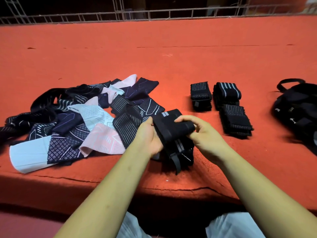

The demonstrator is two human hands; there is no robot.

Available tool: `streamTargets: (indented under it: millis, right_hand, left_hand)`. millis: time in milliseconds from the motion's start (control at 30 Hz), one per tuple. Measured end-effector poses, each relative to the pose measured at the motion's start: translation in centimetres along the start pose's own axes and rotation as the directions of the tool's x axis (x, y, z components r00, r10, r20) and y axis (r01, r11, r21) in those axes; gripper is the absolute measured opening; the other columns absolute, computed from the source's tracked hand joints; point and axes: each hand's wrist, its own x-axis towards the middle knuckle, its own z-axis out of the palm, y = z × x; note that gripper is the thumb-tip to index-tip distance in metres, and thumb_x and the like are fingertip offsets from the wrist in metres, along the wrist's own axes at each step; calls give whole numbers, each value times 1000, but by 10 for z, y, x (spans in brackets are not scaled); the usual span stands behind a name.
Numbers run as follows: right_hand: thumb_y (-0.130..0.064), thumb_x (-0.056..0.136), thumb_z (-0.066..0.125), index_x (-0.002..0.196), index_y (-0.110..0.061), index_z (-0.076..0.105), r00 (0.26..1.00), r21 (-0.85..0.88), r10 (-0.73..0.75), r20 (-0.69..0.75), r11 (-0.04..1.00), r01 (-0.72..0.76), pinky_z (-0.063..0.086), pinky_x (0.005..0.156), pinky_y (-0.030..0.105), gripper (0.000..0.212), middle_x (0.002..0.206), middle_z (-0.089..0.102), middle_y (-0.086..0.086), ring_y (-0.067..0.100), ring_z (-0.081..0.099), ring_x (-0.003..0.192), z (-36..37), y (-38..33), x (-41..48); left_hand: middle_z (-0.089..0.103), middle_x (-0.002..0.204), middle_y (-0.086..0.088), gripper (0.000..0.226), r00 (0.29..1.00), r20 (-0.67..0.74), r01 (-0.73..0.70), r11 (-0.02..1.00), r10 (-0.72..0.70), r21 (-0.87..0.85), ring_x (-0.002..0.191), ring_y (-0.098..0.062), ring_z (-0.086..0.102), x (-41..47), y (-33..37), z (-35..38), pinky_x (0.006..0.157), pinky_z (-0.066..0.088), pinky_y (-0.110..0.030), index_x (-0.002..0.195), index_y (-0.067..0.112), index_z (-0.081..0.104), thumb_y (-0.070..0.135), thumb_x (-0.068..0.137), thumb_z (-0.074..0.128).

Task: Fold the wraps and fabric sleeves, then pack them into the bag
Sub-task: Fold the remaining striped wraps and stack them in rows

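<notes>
A: Gripping, both of them. Your left hand (149,134) pinches the left edge of the black wrap (171,129), and your right hand (202,133) curls round its rolled end.

B: Left to right, quick. The loose pile of sleeves (68,117) lies just beside your left hand, unfolded.

A: The wrap sits between your hands, lifted a little off the red cloth (171,48). Its long axis runs near to far, and the slack tail hangs toward you.

B: Right of your right hand are the folded wraps (236,121), clustered nearby. The bag (298,110) is at the far right edge, well apart.

A: So your right hand is nearer to both. My guess is that you finish the roll, then carry it rightward to the cluster. I can't tell whether the bag's mouth is open.
</notes>
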Motion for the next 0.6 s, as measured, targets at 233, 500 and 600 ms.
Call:
streamTargets:
  millis: [233, 500, 600]
  right_hand:
    - [-6, 75, 42, 94, -15, 59, 974, 333, 214, 74, 915, -226, 37, 46, 20, 27, 78, 51, 5, 9, 46, 54, 10, -6, -18]
    - [-25, 98, 56, 88, -23, 33, 956, -154, 61, -287, 982, -109, 41, 59, 35, 25, 77, 46, 2, 14, 45, 64, 10, 28, -25]
    - [-14, 96, 59, 96, -21, 31, 950, -36, 87, -300, 994, -102, 51, 48, 35, 30, 94, 60, 18, 20, 58, 60, -4, 30, -29]
  left_hand:
    - [71, 96, -20, 51, 997, -59, -35, 989, 44, 143, 77, -32, 71, 2, -13, 1, 70, 61, -48, 121, 2, 66, 44, 90, 65]
    - [68, 98, -18, 17, 942, 37, -326, 884, 333, 334, 86, -30, 66, 20, -35, 15, 86, 55, -52, 111, 4, 62, 10, 95, 62]
    - [66, 105, -19, 19, 922, 117, -383, 833, 369, 398, 94, -30, 63, 28, -47, 25, 94, 51, -54, 114, 3, 59, 11, 96, 60]
